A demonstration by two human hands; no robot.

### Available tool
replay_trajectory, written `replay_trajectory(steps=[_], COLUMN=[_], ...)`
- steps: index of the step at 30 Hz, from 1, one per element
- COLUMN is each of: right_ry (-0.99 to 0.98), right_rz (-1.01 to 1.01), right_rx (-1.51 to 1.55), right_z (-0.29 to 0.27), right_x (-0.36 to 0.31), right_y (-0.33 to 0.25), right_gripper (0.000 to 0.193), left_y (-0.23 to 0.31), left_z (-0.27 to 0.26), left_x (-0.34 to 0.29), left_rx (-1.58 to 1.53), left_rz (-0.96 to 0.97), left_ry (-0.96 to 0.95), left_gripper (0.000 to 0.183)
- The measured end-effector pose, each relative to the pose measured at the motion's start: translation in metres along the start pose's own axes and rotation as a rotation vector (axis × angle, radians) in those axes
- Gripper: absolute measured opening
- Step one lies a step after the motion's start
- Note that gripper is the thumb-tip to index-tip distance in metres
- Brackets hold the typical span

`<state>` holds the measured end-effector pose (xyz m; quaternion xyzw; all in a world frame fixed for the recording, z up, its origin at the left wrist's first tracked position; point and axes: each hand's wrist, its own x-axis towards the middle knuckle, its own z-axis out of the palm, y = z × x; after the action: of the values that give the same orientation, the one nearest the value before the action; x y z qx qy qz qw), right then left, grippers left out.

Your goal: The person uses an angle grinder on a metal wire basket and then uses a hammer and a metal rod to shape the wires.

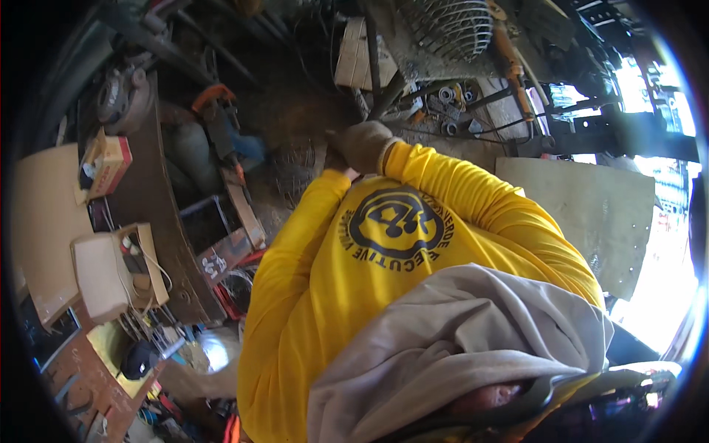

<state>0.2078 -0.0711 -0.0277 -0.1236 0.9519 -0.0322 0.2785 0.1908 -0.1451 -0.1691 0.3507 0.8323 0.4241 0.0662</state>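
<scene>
Both my hands are together in front of my chest, in brownish work gloves. My right hand (363, 145) is in front, its fingers curled in; whatever they close on is hidden in the dim light. My left hand (334, 159) is partly covered by the right, and its fingers cannot be made out. A bare strip of wrist shows below its glove. Left of my hands, a dark wire coil or mesh (295, 160) lies low down. Beyond my right hand, several metal rings and small hardware pieces (450, 107) are scattered on a dusty surface.
At left, a long dark bench (151, 162) holds a red-and-yellow cardboard box (111, 168) and an open carton (103, 277). An orange-and-blue tool (225, 129) stands nearby. A wire cage (454, 29) and orange bar-like tool (513, 63) are at far right; a pale board (583, 214) is nearer.
</scene>
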Motion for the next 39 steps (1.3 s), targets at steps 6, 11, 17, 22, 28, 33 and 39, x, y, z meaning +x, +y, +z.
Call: replay_trajectory(steps=[6, 11, 17, 22, 28, 33, 39], right_ry=[0.079, -0.035, -0.019, -0.012, 0.366, 0.157, 0.101], right_rz=[-0.012, -0.371, -0.117, 0.025, -0.177, 0.046, -0.283], right_rx=[0.400, 0.764, 0.713, 0.010, -0.010, -0.015, 0.069], right_z=[0.042, 0.083, 0.046, 0.006, 0.025, -0.007, -0.038], right_x=[0.016, 0.019, 0.008, 0.005, 0.012, 0.027, 0.039], right_y=[0.034, 0.080, 0.047, 0.003, 0.018, 0.008, 0.032], right_gripper=[0.060, 0.043, 0.033, 0.033, 0.021, 0.024, 0.032], left_y=[-0.041, -0.046, 0.015, -0.048, -0.085, -0.119, -0.121], left_z=[0.052, 0.056, -0.015, 0.051, 0.025, 0.007, -0.008], left_x=[-0.034, -0.034, -0.017, -0.042, -0.005, 0.026, 0.041], left_rx=[0.329, 0.109, 0.018, -0.124, -0.070, -0.063, 0.048], left_rz=[-0.105, -0.245, -0.597, -0.471, -0.398, -0.400, -0.437], left_ry=[-0.092, -0.218, -0.411, -0.196, -0.184, -0.190, -0.203], left_gripper=[0.038, 0.040, 0.045, 0.052, 0.052, 0.053, 0.054])
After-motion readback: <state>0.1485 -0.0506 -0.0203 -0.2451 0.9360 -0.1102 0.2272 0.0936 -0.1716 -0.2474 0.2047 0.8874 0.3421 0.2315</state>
